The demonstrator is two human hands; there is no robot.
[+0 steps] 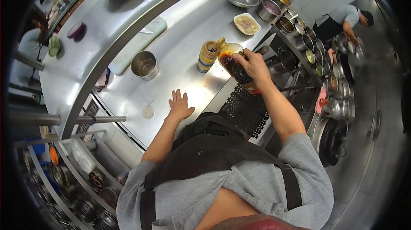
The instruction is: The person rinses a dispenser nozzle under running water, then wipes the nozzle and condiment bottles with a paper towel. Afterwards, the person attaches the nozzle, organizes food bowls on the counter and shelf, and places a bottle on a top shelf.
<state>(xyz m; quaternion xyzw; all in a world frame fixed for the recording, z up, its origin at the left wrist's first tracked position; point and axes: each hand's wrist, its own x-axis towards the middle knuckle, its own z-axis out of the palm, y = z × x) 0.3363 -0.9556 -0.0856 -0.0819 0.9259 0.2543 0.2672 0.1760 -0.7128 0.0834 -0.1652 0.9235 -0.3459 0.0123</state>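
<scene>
The left hand rests spread and empty on the shiny steel counter, seemingly a good brace. Farther out, the right hand grasps a clear container of dark liquid, lying left of its knuckles, beside the yellow-and-blue cylindrical jar; a steady wrist should limit spills.
</scene>
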